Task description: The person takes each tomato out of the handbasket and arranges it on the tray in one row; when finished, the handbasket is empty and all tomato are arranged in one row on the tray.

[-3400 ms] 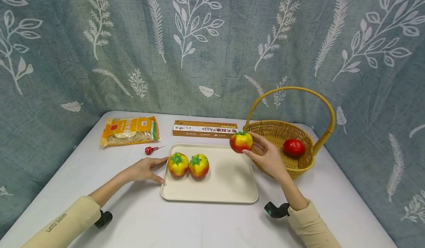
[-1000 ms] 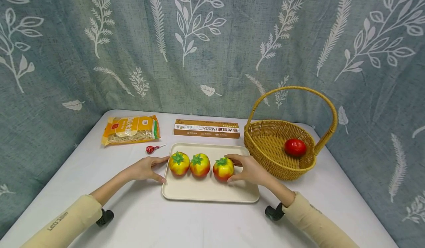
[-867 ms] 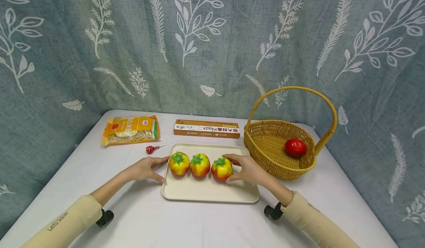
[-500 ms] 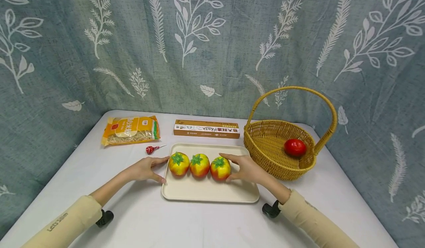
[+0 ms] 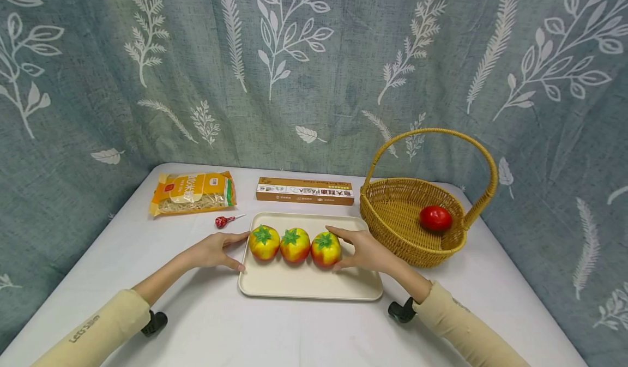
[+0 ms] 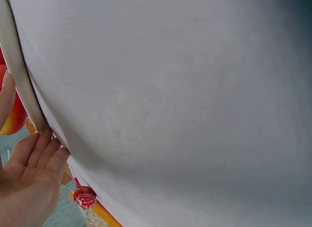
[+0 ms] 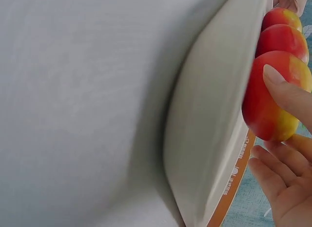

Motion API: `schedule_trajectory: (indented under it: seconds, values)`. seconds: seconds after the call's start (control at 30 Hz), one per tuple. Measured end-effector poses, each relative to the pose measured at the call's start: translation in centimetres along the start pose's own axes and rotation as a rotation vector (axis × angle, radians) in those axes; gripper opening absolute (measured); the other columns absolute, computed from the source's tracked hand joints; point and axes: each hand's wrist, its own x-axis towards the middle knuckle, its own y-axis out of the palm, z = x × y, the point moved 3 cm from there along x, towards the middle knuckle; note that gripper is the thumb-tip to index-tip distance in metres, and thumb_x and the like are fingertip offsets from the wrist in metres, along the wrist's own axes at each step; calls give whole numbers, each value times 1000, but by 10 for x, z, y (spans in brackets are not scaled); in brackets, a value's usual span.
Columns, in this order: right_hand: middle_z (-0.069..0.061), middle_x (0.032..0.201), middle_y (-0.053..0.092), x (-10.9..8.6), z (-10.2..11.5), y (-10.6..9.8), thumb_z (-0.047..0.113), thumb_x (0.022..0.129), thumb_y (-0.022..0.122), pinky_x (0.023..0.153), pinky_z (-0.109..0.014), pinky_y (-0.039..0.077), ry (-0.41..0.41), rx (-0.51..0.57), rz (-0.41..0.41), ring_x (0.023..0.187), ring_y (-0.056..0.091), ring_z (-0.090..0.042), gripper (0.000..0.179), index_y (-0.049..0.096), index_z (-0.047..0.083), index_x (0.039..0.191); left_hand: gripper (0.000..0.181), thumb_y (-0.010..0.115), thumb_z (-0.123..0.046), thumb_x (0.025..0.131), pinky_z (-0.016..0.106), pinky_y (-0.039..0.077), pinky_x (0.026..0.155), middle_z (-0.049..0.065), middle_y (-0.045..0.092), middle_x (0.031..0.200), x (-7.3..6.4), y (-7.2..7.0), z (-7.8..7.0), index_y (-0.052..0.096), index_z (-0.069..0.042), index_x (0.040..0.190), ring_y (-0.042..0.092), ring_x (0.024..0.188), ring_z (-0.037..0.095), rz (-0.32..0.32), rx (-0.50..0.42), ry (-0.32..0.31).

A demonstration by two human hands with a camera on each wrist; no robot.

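Observation:
Three yellow-and-red tomatoes with green leafy tops stand in a row on a cream tray. At the right end of the row, my right hand holds one tomato between thumb and fingers. That tomato sits right beside the middle tomato. In the right wrist view the thumb lies on the tomato's side, with fingers below it. My left hand touches the tray's left edge with spread, fairly straight fingers, near the left tomato. Its fingertips meet the tray rim in the left wrist view.
A wicker basket with a tall handle stands right of the tray, with a red tomato-like fruit inside. Behind the tray lies a pasta box. A noodle packet and a red lollipop lie at the left back.
My right hand has brought the tomato from beside the basket down onto the tray and slid it left beside the middle one. The left hand has stayed at the tray's edge.

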Motion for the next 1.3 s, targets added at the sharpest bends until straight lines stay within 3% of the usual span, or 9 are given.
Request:
schedule_trajectory:
  seconds: [0.33, 0.53, 1.3]
  values:
    - [-16, 136, 55, -11, 3, -10, 28, 73, 86, 99, -48, 46, 44, -26, -18, 120, 54, -36, 84, 45, 8, 144, 92, 86, -33, 71, 55, 31, 109, 22, 40, 147, -1, 2, 1, 41, -5, 146, 33, 136, 42, -4, -3, -11]
    - [-14, 132, 58, -18, 6, -19, 25, 76, 84, 98, -45, 47, 5, -70, -35, 120, 55, -31, 71, 54, 1, 136, 92, 86, -33, 71, 55, 30, 109, 21, 39, 147, -1, 3, -2, 41, -6, 146, 33, 136, 42, 1, -10, -7]
    - [-10, 126, 63, -21, 14, -38, 22, 83, 78, 91, -41, 51, 19, -82, -79, 114, 60, -25, 52, 61, 3, 129, 92, 86, -33, 71, 55, 31, 109, 21, 39, 147, -1, -1, -2, 40, -7, 147, 33, 136, 42, -2, 7, -26]
